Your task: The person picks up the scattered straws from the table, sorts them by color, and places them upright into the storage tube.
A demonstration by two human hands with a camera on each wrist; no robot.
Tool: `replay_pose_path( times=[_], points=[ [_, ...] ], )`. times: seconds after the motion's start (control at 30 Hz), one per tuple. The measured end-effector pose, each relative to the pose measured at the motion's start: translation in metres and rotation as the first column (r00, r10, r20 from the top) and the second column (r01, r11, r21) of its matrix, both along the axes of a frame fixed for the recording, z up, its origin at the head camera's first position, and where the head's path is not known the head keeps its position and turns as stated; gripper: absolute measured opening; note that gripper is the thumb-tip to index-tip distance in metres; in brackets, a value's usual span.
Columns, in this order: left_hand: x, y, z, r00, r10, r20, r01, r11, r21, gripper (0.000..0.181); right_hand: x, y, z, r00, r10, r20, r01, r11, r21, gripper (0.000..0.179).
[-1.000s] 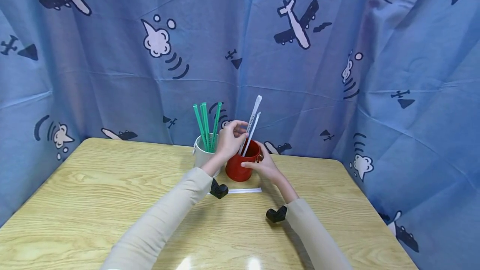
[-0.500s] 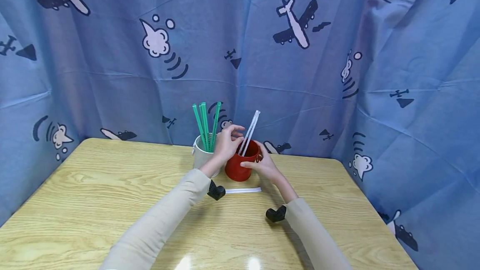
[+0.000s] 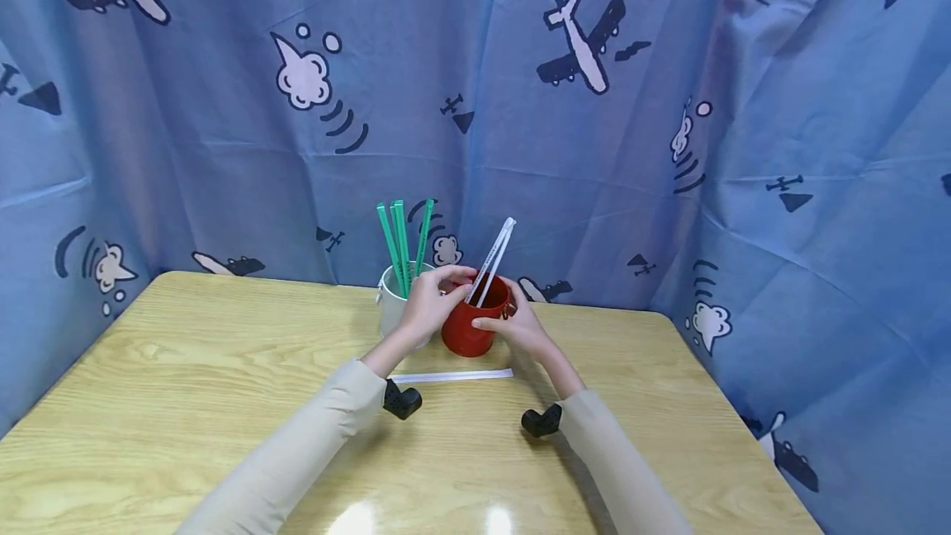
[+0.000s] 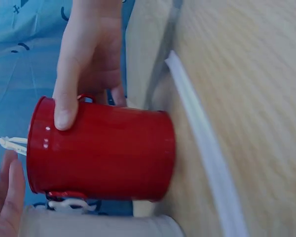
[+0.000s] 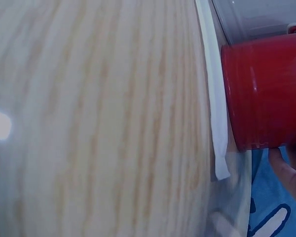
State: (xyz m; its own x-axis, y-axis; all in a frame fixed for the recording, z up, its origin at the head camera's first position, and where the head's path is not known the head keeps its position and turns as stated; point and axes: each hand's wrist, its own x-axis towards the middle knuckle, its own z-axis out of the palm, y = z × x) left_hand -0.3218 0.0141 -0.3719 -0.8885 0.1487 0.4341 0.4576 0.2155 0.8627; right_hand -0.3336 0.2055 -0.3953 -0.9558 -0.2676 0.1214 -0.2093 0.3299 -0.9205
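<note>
A small red metal bucket (image 3: 466,334) stands upright at the back of the table. Two white paper-wrapped straws (image 3: 494,258) lean in it, their tops close together above the rim. My right hand (image 3: 526,330) grips the bucket from the right; in the left wrist view its thumb (image 4: 65,106) lies along the bucket's side near the rim. At the left of the rim is my left hand (image 3: 431,301), fingers loosely extended beside the straws. That hand's fingers (image 4: 12,192) show apart from the straw tops in the left wrist view. Another white wrapped straw (image 3: 455,376) lies on the table before the bucket.
Just left of the red bucket stands a white bucket (image 3: 390,312), partly behind my left hand, holding several green wrapped straws (image 3: 404,246). A blue patterned curtain (image 3: 416,114) hangs behind the wooden table (image 3: 245,370).
My left hand has lowered a white straw into the red bucket beside the other, let go of it and shifted down and left. The right hand keeps holding the bucket.
</note>
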Motion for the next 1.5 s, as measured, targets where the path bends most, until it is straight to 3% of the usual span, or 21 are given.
replay_pose_path(
  times=[0.13,0.23,0.3,0.37,0.43,0.5,0.83,1.1,1.37,1.5],
  points=[
    [0.007,-0.013,-0.007,0.997,-0.083,0.003,0.083,0.995,-0.048,0.023,-0.003,-0.002,0.001,1.000,0.007,-0.009,-0.007,1.000,0.009,0.081],
    [0.013,-0.019,-0.012,0.985,-0.166,0.042,0.170,0.980,-0.103,0.024,-0.003,-0.001,0.000,1.000,0.012,-0.011,-0.012,1.000,0.000,0.081],
    [0.016,-0.022,-0.015,0.967,-0.238,0.093,0.250,0.957,-0.146,0.026,-0.004,0.000,-0.001,1.000,0.015,-0.008,-0.016,1.000,-0.008,0.081],
    [0.019,-0.024,-0.018,0.938,-0.310,0.154,0.335,0.927,-0.172,0.028,-0.004,0.000,-0.002,1.000,0.016,-0.006,-0.017,1.000,-0.019,0.081],
    [0.021,-0.027,-0.020,0.916,-0.347,0.200,0.385,0.899,-0.206,0.031,-0.004,0.000,-0.002,1.000,0.015,-0.010,-0.015,1.000,-0.021,0.081],
    [0.021,-0.029,-0.023,0.908,-0.349,0.233,0.402,0.883,-0.244,0.033,-0.004,0.000,-0.003,1.000,0.014,-0.016,-0.014,1.000,-0.018,0.081],
    [0.017,-0.029,-0.042,0.941,-0.215,0.262,0.317,0.831,-0.457,0.034,-0.003,0.000,-0.001,1.000,-0.005,0.005,0.004,1.000,0.010,0.080],
    [0.019,-0.025,-0.047,0.957,-0.118,0.266,0.253,0.788,-0.561,0.034,-0.002,-0.001,-0.001,1.000,-0.002,-0.001,0.002,1.000,-0.007,0.080],
    [0.022,-0.020,-0.051,0.973,-0.090,0.212,0.211,0.719,-0.662,0.026,-0.002,-0.001,0.000,1.000,-0.001,-0.008,0.001,1.000,-0.002,0.080],
    [0.025,-0.020,-0.050,0.970,-0.087,0.228,0.221,0.707,-0.672,0.020,-0.002,-0.001,0.000,1.000,0.001,-0.009,-0.001,1.000,-0.011,0.080]
  ],
)
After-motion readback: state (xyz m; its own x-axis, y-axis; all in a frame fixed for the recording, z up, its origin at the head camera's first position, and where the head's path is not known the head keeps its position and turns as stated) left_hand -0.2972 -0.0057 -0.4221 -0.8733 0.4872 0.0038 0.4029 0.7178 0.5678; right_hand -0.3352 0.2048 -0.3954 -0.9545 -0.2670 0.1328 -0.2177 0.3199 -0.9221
